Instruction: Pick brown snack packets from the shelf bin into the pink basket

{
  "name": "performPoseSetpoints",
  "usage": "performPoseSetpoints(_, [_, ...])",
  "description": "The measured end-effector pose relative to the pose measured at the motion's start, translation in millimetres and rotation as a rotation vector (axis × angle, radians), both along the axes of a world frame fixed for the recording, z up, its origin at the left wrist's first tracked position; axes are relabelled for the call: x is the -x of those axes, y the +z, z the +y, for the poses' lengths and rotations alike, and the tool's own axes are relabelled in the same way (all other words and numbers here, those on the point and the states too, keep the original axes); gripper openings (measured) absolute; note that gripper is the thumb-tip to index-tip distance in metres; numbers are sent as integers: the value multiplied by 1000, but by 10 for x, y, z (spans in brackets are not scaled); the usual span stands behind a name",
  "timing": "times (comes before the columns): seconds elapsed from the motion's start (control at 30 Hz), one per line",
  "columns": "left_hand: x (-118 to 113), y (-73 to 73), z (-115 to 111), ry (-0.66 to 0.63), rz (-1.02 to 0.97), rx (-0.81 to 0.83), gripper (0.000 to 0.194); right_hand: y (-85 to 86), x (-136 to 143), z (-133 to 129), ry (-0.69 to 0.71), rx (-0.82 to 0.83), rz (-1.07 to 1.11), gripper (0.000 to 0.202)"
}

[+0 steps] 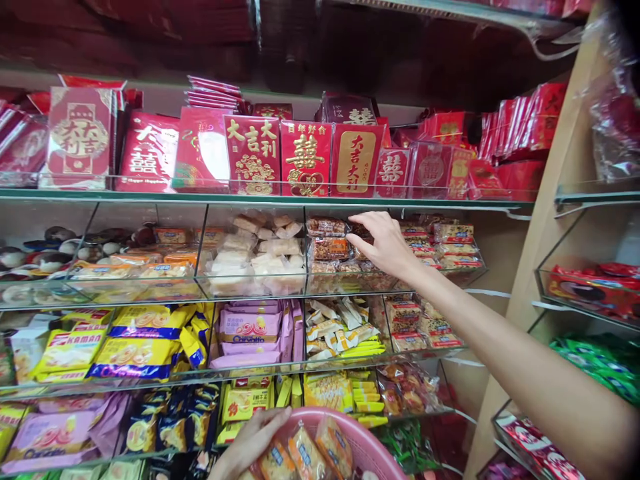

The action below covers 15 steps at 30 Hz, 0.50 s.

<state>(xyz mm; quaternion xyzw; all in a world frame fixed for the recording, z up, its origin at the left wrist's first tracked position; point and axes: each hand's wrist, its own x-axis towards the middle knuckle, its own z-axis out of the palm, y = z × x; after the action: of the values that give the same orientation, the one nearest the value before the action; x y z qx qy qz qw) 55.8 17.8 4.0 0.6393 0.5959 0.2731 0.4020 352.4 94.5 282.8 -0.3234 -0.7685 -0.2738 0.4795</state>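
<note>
My right hand (385,241) reaches into a glass-fronted shelf compartment, thumb and forefinger apart. Its fingertips are at the edge of small clear-wrapped snack bars (330,249), brown and nutty with orange labels; the other fingers are hidden behind the hand. Low in the view, my left hand (253,443) grips the rim of a pink plastic basket (373,437). Inside the basket lie several wrapped biscuits (303,450) with orange and blue labels. The basket's lower part is cut off by the frame.
Red envelopes (305,160) with gold characters line the glass shelf above. Beside the bars are white wrapped sweets (253,260). Purple packets (250,333) and yellow packets (143,340) fill lower compartments. Glass dividers and lips edge each one. A wooden upright (530,233) stands at right.
</note>
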Motion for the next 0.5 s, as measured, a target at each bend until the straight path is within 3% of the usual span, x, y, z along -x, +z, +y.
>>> performPoseSetpoints(0.2, [30, 78, -46, 11, 69, -8, 59, -59, -40, 14, -34, -11, 80, 31])
performPoseSetpoints(0.5, [29, -38, 105, -30, 31, 7, 61, -230, -478, 89, -70, 64, -114, 46])
